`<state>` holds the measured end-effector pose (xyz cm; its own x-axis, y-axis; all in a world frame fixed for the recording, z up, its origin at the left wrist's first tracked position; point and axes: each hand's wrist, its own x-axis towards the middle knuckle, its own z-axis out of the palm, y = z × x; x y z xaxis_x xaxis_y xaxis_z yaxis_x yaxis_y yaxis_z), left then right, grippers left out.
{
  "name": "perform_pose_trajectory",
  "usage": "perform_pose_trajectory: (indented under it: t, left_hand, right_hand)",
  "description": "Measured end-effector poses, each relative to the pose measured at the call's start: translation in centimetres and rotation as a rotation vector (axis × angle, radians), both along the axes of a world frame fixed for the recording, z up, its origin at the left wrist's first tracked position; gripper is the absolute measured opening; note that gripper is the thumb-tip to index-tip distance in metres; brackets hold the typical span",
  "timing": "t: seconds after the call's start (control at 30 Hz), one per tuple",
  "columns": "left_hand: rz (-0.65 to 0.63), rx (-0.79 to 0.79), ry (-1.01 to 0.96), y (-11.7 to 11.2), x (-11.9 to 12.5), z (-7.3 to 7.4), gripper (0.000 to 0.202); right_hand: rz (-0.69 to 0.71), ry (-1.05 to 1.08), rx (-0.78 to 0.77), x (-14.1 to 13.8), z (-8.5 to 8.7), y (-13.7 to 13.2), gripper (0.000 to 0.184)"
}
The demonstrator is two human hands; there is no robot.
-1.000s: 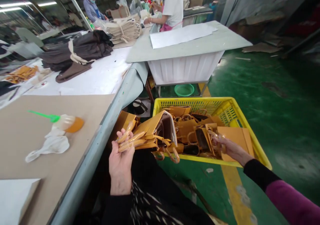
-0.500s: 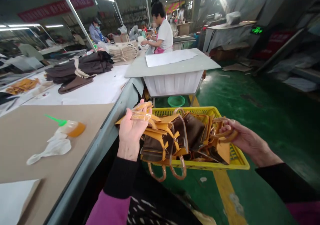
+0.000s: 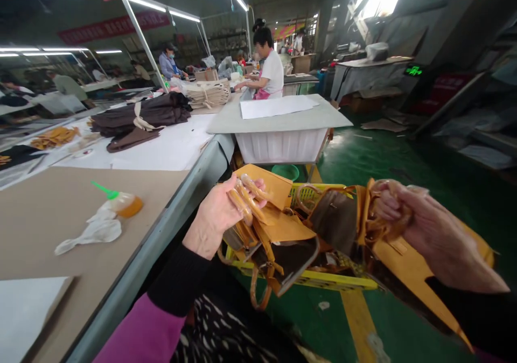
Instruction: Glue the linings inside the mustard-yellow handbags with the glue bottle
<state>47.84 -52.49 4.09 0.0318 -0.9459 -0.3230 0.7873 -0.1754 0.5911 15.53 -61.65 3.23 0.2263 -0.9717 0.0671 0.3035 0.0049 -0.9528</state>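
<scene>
My left hand [image 3: 226, 204] is closed round several wrapped tan handles [image 3: 250, 201]. From them hang tan and dark brown bag pieces [image 3: 288, 258], over the left part of a yellow plastic crate [image 3: 343, 281]. On the other side, my right hand [image 3: 407, 209] grips more tan handles [image 3: 385, 212], its fingers wrapped round them. Tan flaps and brown panels [image 3: 404, 269] hang below that hand, past the crate's right side. Between the hands a brown bag piece [image 3: 333, 217] shows above the crate. The pieces cover much of the crate.
A workbench [image 3: 141, 190] on the left bears a glue bottle [image 3: 125, 204] with a green nozzle, a white cloth [image 3: 95, 231] and dark folded fabric [image 3: 149, 112]. Ahead stands a grey-topped table [image 3: 283, 120]. A person [image 3: 270, 72] works beyond it.
Both hands have risen with their handles, lifting bag pieces higher above the crate. The right hand's bundle now hangs outside the crate's right side. The view has tilted up slightly.
</scene>
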Motion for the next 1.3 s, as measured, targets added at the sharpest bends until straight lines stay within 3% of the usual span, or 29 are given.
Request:
perform_pose_trajectory:
  t: [0.17, 0.3, 0.47, 0.67, 0.83, 0.93, 1.07, 1.23, 1.3]
  left_hand:
    - [0.019, 0.007, -0.042, 1.3, 0.1, 0.0, 0.036]
    - [0.000, -0.037, 0.009, 1.3, -0.6, 0.1, 0.032]
    - [0.100, -0.062, 0.035, 1.8, 0.5, -0.1, 0.033]
    - [0.149, -0.149, 0.077, 3.2, 3.0, 0.1, 0.036]
    - [0.088, -0.156, 0.033, 3.7, 4.0, -0.2, 0.039]
    - [0.005, -0.182, 0.035, 3.8, 4.5, -0.9, 0.041]
    - [0.016, -0.201, 0.084, 3.9, 4.6, -1.6, 0.034]
    - [0.113, -0.287, 0.121, 3.0, 3.8, -2.2, 0.030]
    - [0.084, -0.283, 0.065, 2.6, 3.8, -2.4, 0.023]
  right_hand:
    - [0.080, 0.076, -0.173, 3.7, 1.1, 0.4, 0.018]
    - [0.216, 0.060, -0.131, 7.9, 1.5, 0.6, 0.026]
    - [0.471, 0.134, -0.003, 13.2, -0.5, 2.7, 0.040]
    - [0.677, 0.206, 0.090, 17.1, -3.4, 4.8, 0.054]
    - [0.818, 0.248, 0.061, 20.2, -4.6, 4.8, 0.041]
    - [0.925, 0.284, 0.035, 21.5, -4.6, 4.8, 0.029]
    - [0.886, 0.273, -0.009, 22.2, -4.1, 4.5, 0.032]
    - [0.858, 0.373, -0.100, 21.2, -2.3, 3.4, 0.036]
    - [0.863, 0.420, -0.143, 20.2, -1.2, 2.7, 0.035]
